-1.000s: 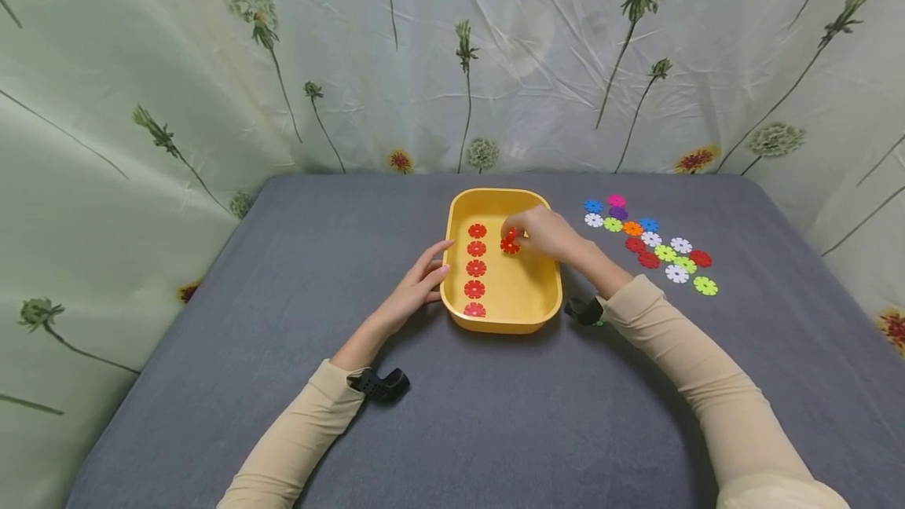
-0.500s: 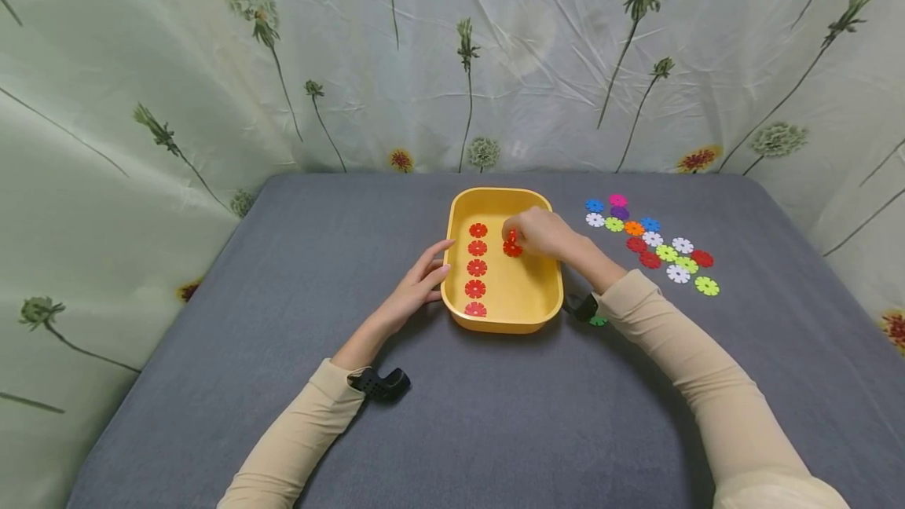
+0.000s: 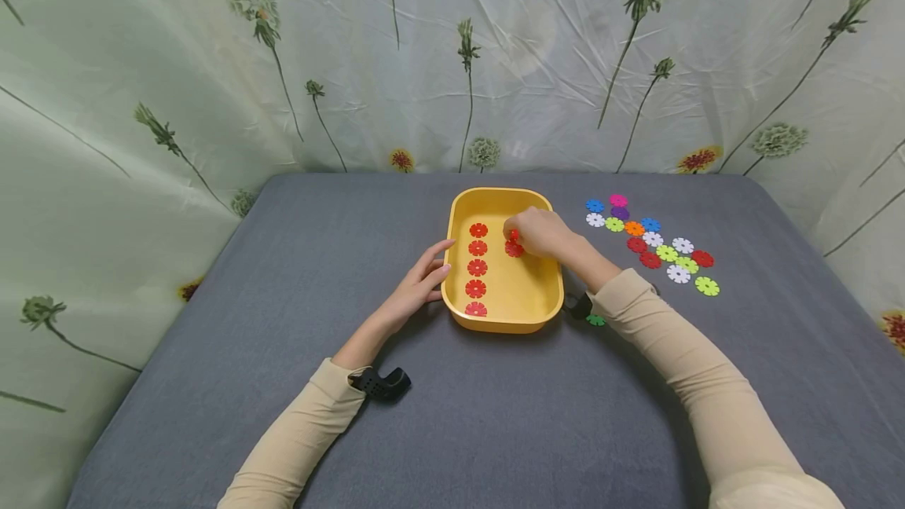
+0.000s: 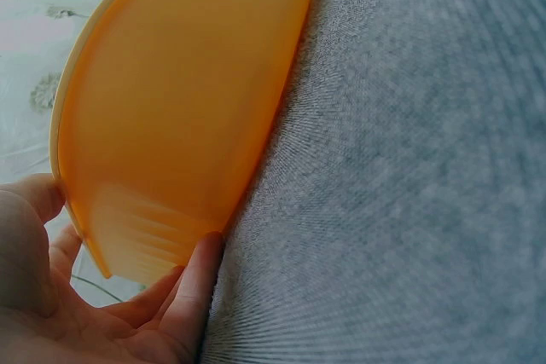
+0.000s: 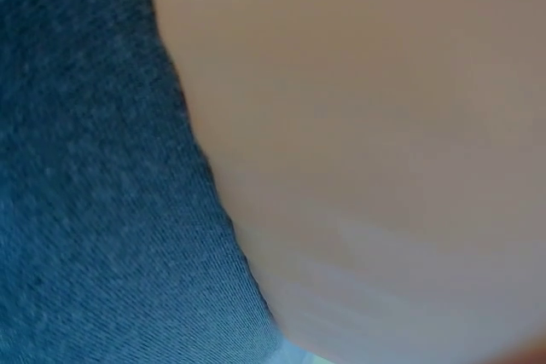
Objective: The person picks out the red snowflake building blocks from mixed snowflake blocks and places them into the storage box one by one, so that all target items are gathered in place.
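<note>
A pale green, faintly glossy curtain [image 3: 396,93] is hanging behind the worktop [image 3: 396,446] and wrapping round its left and right sides. Printed dandelion heads [image 3: 484,152] on thin stems and red-and-yellow blooms [image 3: 700,159] are dotting the material. Light is catching its creases in whitish streaks. Finely ribbed grey fabric [image 4: 409,168] is covering the worktop, whose far corners are curving gently.

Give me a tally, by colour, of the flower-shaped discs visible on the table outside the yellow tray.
Lime discs: 4
White discs: 4
Red discs: 3
Blue discs: 2
Pink disc: 1
Purple disc: 1
Orange disc: 1
Green disc, partly hidden: 1
Total: 17
</note>
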Tool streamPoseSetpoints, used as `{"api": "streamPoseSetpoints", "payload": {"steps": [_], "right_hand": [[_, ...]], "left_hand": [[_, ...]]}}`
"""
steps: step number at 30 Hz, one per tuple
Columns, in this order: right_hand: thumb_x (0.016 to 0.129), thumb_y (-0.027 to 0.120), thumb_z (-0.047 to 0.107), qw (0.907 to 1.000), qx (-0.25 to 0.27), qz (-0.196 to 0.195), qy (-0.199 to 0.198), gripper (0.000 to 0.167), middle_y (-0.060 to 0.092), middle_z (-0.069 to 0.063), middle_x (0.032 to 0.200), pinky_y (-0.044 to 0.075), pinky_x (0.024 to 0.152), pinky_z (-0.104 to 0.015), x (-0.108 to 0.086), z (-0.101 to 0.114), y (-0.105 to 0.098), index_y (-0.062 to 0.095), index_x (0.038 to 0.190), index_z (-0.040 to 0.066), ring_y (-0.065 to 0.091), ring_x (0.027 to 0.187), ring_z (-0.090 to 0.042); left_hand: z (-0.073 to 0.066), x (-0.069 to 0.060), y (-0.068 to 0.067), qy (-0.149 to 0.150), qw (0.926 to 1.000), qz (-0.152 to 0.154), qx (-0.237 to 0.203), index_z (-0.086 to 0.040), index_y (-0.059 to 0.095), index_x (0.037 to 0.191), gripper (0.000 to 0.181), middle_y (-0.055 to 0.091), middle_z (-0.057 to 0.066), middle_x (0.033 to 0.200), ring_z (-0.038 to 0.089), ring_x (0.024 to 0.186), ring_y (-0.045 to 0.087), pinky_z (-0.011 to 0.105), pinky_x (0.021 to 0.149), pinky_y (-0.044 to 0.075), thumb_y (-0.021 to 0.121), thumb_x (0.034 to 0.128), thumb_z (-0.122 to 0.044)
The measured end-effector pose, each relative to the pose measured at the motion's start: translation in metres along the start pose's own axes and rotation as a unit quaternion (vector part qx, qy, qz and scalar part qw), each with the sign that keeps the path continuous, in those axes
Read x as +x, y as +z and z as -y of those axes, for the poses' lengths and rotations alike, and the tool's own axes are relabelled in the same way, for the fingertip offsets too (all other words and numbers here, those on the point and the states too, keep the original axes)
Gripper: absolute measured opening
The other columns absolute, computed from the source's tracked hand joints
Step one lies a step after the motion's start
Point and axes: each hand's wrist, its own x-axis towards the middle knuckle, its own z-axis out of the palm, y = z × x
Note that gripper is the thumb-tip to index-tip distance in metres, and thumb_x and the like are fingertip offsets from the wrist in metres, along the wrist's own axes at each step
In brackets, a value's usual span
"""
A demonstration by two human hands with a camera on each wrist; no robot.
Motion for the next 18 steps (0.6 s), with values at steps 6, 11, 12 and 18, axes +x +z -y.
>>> {"api": "streamPoseSetpoints", "payload": {"steps": [6,11,12,18], "right_hand": [[0.087,0.057,0.001,0.9999,-0.009,0.001,0.005,0.018,0.069,-0.006,0.084,0.053,0.067,-0.034,-0.0001,0.0007,0.0006,0.07,0.094,0.011,0.057,0.072,-0.02],[0.086,0.062,0.004,0.9999,-0.005,-0.007,0.006,0.014,0.071,-0.006,0.087,0.055,0.068,-0.035,-0.0008,0.0012,0.0009,0.071,0.095,0.01,0.058,0.073,-0.019],[0.086,0.062,0.004,0.9999,-0.002,-0.01,0.005,0.013,0.071,-0.006,0.088,0.055,0.068,-0.035,-0.0009,0.0011,0.0009,0.071,0.095,0.01,0.059,0.073,-0.019],[0.085,0.06,0.001,0.9996,0.014,-0.026,-0.002,0.016,0.071,-0.008,0.087,0.054,0.068,-0.035,-0.0021,-0.001,0.0012,0.07,0.094,0.008,0.06,0.073,-0.021]], "left_hand": [[-0.0002,0.0,0.0002,0.001,1.0,-0.003,0.003,-0.038,0.025,0.144,0.048,0.038,0.014,0.142,0.031,0.127,0.047,0.044,0.097,0.049,0.042,0.0996,-0.032],[-0.0011,-0.0003,0.0003,0.0,1.0,-0.005,0.004,-0.039,0.025,0.144,0.048,0.038,0.013,0.142,0.031,0.127,0.047,0.043,0.097,0.05,0.042,0.0995,-0.033],[-0.0011,-0.0002,0.0004,-0.002,1.0,-0.006,0.004,-0.04,0.026,0.143,0.047,0.038,0.013,0.142,0.03,0.127,0.048,0.043,0.097,0.05,0.042,0.0994,-0.033],[-0.0009,-0.0003,0.0004,-0.002,0.9999,-0.003,0.01,-0.038,0.025,0.144,0.048,0.037,0.015,0.142,0.031,0.126,0.048,0.042,0.097,0.05,0.041,0.0999,-0.032]]}}
